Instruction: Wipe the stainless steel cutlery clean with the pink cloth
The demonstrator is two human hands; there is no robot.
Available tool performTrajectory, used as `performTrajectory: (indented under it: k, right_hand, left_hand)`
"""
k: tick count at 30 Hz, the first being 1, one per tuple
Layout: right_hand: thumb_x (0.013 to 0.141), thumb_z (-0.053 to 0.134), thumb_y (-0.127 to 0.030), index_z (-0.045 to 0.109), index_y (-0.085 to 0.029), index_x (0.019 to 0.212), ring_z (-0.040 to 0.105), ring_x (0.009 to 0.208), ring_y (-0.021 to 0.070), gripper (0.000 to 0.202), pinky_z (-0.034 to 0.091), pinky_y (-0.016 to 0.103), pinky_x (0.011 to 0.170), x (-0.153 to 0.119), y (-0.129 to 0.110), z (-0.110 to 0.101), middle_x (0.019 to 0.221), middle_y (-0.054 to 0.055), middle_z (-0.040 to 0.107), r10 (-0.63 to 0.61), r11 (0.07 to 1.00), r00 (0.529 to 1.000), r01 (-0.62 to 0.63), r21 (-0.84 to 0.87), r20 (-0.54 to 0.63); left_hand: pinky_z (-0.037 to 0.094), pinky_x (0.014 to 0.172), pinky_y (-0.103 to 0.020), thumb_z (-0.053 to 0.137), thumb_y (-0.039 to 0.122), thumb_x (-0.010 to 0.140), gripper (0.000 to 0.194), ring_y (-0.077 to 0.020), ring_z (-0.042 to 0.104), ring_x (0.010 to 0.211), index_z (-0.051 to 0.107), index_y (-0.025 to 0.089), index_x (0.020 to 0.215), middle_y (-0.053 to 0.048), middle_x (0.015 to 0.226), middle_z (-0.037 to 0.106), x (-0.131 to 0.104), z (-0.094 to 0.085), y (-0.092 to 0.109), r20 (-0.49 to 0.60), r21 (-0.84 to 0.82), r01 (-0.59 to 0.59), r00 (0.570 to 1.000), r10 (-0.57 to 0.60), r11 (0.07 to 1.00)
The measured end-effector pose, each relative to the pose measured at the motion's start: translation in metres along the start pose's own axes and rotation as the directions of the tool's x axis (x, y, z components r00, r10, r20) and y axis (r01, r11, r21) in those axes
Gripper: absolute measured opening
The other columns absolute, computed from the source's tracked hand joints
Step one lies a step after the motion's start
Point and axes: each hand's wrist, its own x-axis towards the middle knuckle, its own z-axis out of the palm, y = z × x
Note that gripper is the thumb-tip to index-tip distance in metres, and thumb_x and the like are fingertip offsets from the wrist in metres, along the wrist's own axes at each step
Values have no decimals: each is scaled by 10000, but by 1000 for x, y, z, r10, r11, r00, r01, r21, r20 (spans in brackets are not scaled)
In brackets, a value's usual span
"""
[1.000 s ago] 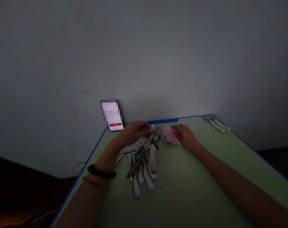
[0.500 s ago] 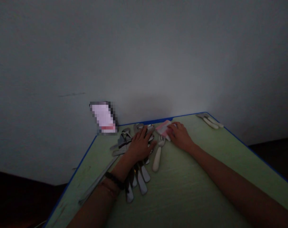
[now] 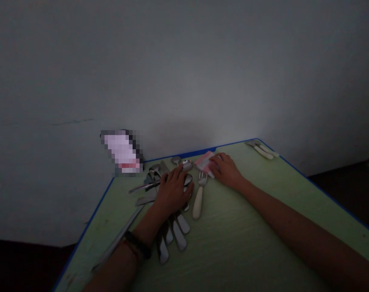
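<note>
Metal cutlery (image 3: 180,238): piled on the table (image 3: 233,247)
Left hand (image 3: 174,190): spread palm-down over it
Right hand (image 3: 227,172): fingers bent over pink cloth (image 3: 204,162), grip unclear
Pale-handled fork (image 3: 198,204): between both hands

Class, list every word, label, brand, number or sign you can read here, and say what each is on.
No text can be read.
Phone: screen blurred into blocks; any words on it are lost.
Cutlery: too small and dim to tell any marks.
Cloth: no lettering can be made out.
</note>
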Motion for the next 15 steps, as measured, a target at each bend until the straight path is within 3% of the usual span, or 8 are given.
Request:
performTrajectory:
  k: [4,8,11,15]
  right_hand:
    - [870,402,-362,537,-180,1147,456,1041,238,358,373,381,879,0,-1,0,1125,133,508,4,1000,1000,-3,-19,5]
    - [881,378,-343,545,-182,1142,472,1043,235,349,367,381,893,-1,-5,-2,1141,128,527,16,999,1000,-15,-51,7]
    - [901,314,-292,547,-155,1143,471,1086,234,363,327,401,951,-2,-6,-2,1195,137,525,68,993,997,-71,-97,-29]
    - [898,306,-309,523,-49,1165,289,1292,287,431,221,446,1044,-2,-5,2,1380,203,364,113,981,989,-126,-148,-94]
  left_hand:
    - [317,1015,-439,380,334,893,292,-248,444,1186,547,154,1052,-119,1300,480,3,0,-1,-26,-42,-37,999,36,998]
    - [253,1053,-467,402,323,882,278,-257,455,1170,550,158,1050,-117,1265,504,4,-2,3,-77,6,-20,997,20,1000]
    - [284,1034,-461,406,337,880,295,-262,476,1144,543,165,1077,-121,1276,492,3,-3,6,-79,24,5,997,-3,1000]
    - [299,1016,-481,401,358,880,326,-271,490,1124,524,184,1126,-112,1266,504,1,-2,7,-67,44,46,997,-43,998]
